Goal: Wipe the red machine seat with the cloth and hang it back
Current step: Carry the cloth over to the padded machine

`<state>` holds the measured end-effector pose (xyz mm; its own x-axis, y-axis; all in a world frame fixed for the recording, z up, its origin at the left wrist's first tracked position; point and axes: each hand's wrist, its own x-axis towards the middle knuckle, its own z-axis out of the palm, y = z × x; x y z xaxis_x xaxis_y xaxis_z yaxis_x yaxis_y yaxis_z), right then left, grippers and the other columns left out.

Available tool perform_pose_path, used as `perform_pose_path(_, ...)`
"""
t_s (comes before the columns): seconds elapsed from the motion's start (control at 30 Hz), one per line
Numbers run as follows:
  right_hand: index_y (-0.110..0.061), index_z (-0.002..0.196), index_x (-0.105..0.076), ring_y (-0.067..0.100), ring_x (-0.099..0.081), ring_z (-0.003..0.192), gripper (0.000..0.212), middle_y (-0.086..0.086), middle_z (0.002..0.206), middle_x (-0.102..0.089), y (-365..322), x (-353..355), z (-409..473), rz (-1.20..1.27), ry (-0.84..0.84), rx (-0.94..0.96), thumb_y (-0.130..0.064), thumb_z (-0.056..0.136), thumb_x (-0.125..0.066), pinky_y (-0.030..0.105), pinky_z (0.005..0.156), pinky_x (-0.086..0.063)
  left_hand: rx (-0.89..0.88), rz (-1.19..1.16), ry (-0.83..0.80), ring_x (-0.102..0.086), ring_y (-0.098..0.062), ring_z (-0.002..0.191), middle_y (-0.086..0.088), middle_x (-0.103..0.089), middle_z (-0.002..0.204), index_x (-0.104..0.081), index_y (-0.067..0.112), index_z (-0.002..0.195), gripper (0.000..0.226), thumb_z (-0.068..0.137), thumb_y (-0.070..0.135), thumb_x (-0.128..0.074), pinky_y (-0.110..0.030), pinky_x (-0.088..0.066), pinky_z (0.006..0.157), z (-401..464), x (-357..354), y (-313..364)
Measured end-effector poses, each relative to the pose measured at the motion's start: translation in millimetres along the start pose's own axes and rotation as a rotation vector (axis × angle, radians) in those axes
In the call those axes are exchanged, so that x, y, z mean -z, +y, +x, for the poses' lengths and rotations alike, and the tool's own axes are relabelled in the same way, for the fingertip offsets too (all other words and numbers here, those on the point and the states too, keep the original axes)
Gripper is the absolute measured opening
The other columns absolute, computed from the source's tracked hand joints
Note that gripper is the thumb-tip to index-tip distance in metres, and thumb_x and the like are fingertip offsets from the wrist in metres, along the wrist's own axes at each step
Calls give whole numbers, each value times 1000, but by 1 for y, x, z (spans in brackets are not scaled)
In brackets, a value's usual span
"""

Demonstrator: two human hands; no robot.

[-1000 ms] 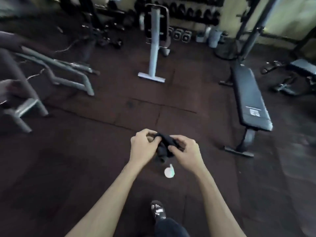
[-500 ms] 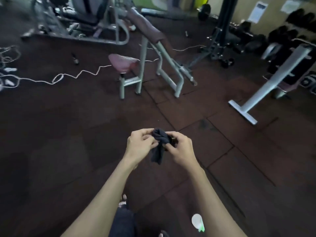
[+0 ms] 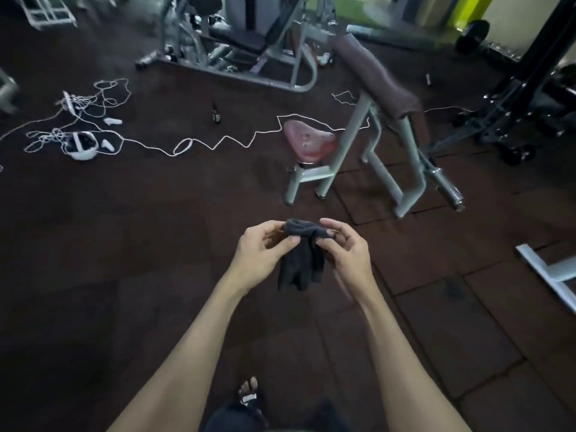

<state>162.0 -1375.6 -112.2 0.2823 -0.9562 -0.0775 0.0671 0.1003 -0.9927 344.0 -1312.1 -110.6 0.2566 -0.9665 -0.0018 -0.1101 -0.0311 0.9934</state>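
A small dark cloth [image 3: 300,260] hangs bunched between both hands in the middle of the view. My left hand [image 3: 261,249] pinches its upper left edge and my right hand [image 3: 344,249] pinches its upper right edge. The red machine seat [image 3: 308,141] sits ahead, above and slightly right of my hands, on a grey metal frame [image 3: 339,157]. A brown padded arm rest [image 3: 374,76] slopes up behind the seat. The cloth is well short of the seat and touches nothing but my hands.
A white cord [image 3: 199,145] snakes across the dark rubber floor to the left of the seat, near white headsets [image 3: 81,146]. A grey machine [image 3: 246,45] stands at the back. A black rack [image 3: 530,88] stands right and a white bar base [image 3: 554,272] lies at the right edge.
The view has swung left and moved closer, so the red seat now lies straight ahead. My hands have spread the cloth a little, and it hangs lower between them.
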Motion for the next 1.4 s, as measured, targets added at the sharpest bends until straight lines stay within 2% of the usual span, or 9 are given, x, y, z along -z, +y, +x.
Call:
perform_pose_path(0.1,1,131,-59,14,-72,92,50,13,107,-73,-1,-33,50,219,-70,-183,10,83,-69,25,79,-57,-2,-28,40,-76,-12,96,0,-81,101,-77,22,104,16,90,15,-78,-29,-58,89,57,28,4)
perform_pose_path(0.27,0,119,-70,37,-68,116,44,22,118,-74,26,-64,142,148,-176,-225,-5,78,-84,53,105,-51,38,-41,104,-74,-9,91,0,-79,98,-76,25,102,17,89,15,-79,-28,-59,86,160,57,-9)
perform_pose_path(0.4,1,113,-73,37,-69,114,37,22,115,-75,47,-77,243,133,-83,-192,-9,79,-84,56,104,-52,126,20,141,-77,-20,96,-1,-81,96,-78,27,99,23,79,38,-81,-37,-61,83,260,72,-36)
perform_pose_path(0.5,-1,108,-72,38,-72,106,34,20,108,-77,52,-81,326,31,-29,-209,-14,78,-85,57,95,-56,229,21,138,-77,-29,102,-9,-80,98,-77,24,99,17,86,33,-80,-38,-63,75,340,75,-57)
perform_pose_path(0.63,-11,105,-72,24,-75,98,27,8,101,-78,46,-79,431,-208,63,-186,-15,81,-82,50,86,-61,308,155,87,-77,-23,98,0,-79,95,-75,26,98,9,93,32,-75,-45,-65,84,447,77,-69)
perform_pose_path(0.73,-18,105,-75,17,-74,95,24,0,97,-79,40,-75,494,-319,151,-206,-18,81,-81,49,86,-60,334,319,52,-76,-16,96,4,-78,98,-74,21,110,23,92,36,-73,-48,-62,92,515,82,-73)
perform_pose_path(0.97,-19,121,-69,26,-63,114,34,5,114,-73,59,-63,619,-543,359,-348,-22,87,-73,26,86,-44,230,542,-272,-75,-14,91,5,-79,87,-77,23,102,13,91,26,-70,-35,-57,94,665,64,-87)
perform_pose_path(1.27,-11,132,-62,34,-63,119,37,14,124,-70,103,-83,735,-409,897,-562,-17,95,-66,37,96,-50,88,750,-745,-76,-18,87,3,-79,90,-74,24,105,15,91,22,-70,-37,-59,90,856,55,-155)
perform_pose_path(1.4,-8,131,-60,30,-66,109,36,13,118,-71,120,-97,769,-336,1124,-587,-17,97,-64,31,85,-50,52,791,-854,-74,-19,99,5,-75,96,-70,22,114,20,94,24,-69,-37,-58,94,912,45,-178)
